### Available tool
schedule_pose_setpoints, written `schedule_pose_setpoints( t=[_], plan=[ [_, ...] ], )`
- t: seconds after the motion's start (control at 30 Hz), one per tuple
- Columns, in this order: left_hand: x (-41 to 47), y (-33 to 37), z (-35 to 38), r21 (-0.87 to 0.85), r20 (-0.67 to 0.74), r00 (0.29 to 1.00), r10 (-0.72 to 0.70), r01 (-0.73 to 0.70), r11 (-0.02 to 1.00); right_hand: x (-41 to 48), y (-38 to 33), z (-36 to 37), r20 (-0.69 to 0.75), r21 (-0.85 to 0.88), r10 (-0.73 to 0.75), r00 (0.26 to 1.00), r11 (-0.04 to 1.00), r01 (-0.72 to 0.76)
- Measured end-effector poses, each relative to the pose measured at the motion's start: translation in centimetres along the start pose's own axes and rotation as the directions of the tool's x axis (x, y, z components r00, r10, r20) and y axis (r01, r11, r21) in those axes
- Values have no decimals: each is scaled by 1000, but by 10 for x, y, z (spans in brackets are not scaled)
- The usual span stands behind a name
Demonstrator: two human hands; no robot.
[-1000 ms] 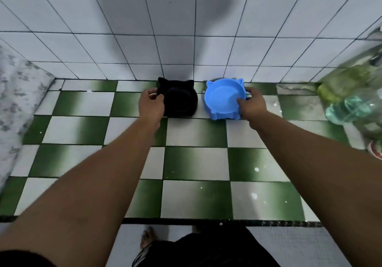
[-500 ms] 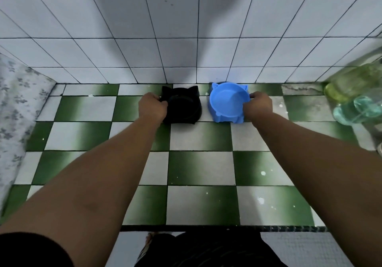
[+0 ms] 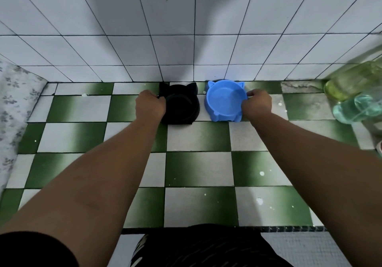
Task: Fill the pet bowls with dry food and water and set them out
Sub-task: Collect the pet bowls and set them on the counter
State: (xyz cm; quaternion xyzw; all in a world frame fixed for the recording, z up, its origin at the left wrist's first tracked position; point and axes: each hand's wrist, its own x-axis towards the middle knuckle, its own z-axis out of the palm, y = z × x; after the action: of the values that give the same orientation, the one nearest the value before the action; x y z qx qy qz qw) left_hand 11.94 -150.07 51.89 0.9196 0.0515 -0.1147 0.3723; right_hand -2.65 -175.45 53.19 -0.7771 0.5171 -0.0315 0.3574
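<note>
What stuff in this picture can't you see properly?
Head view only:
- black bowl: inside too dark to tell whether anything is in it.
- left hand: fingers at the bowl's rim hidden by the hand's own back.
- green container and teal container: blurred, cut by the right edge.
- flowered cloth: cut by the left edge.

Against wall (image 3: 186, 39), left bowl (image 3: 182, 104) beside right bowl (image 3: 225, 101) — bottles (image 3: 351, 85) far right

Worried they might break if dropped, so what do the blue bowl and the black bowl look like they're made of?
Blue bowl: probably moulded plastic, going by its even solid colour, one-piece cat ears and soft, dull sheen. Black bowl: likely the same plastic, since it has the same eared shape, but it is too dark to judge its finish.
</note>
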Motion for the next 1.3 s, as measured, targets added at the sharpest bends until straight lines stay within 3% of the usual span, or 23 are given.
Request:
schedule_pose_setpoints(
  t=[0.43,0.63,0.77,0.9,0.97,1.17,1.3],
  plan=[
    [-29,5,-13,-18,24,992,125,-124,992,-19,7,-8,58,102,-62,996,993,56],
    [-74,-11,-20,20,71,964,258,-260,965,-54,3,-12,-49,70,-283,958,956,286],
    [-97,-23,-34,17,145,956,255,-260,965,-82,-20,-1,4,23,-435,901,900,434],
    [-113,-39,-61,-2,115,953,282,-284,959,-122,-39,20,91,63,-512,854,859,509],
    [-125,-53,-82,-11,102,949,297,-297,955,-148,-42,30,121,46,-601,790,798,601],
    [-169,-134,-174,-45,-44,963,265,-267,963,-251,-61,75,266,84,-693,670,709,700],
    [-216,-218,-247,-91,-151,976,159,-174,981,-355,-69,122,334,133,-769,545,610,781]
  ],
)
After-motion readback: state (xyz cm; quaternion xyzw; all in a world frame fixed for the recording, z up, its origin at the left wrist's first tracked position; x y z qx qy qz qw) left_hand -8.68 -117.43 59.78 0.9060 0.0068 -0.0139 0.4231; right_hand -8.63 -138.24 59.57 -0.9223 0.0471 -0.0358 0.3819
